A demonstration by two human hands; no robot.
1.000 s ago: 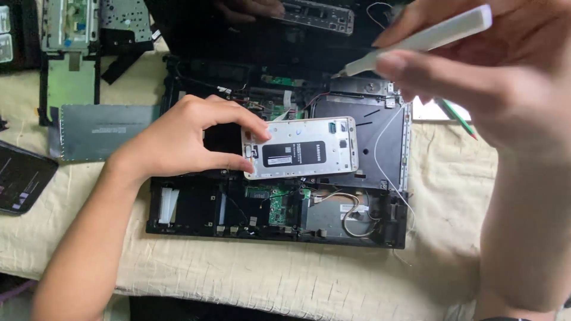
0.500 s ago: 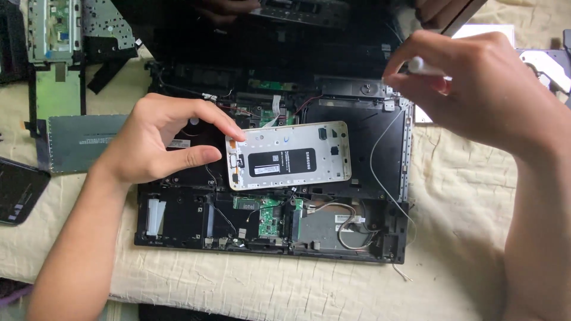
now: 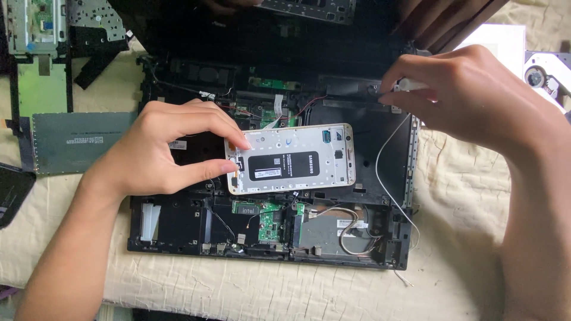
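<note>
Left hand point(image 3: 156, 151) pinches left short edge of opened smartphone point(image 3: 291, 157) — thumb below, forefinger above, grip pressed on its frame. Phone lies back-cover-off, flat over middle of dismantled laptop base point(image 3: 178, 223). Right hand point(image 3: 470, 95) hovers over laptop's upper right corner, fingertips pinching small white tool point(image 3: 410, 85) — tip hidden. Thin white wire point(image 3: 380, 178) runs down laptop's right side. Cream cloth point(image 3: 464, 238) lies under everything; grey circuit panel point(image 3: 80, 139) left of laptop.

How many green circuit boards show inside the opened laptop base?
3. One small board sits in the lower middle of the laptop base, one strip lies near the top edge, and one peeks out above the phone. More may be hidden under the left hand.
</note>
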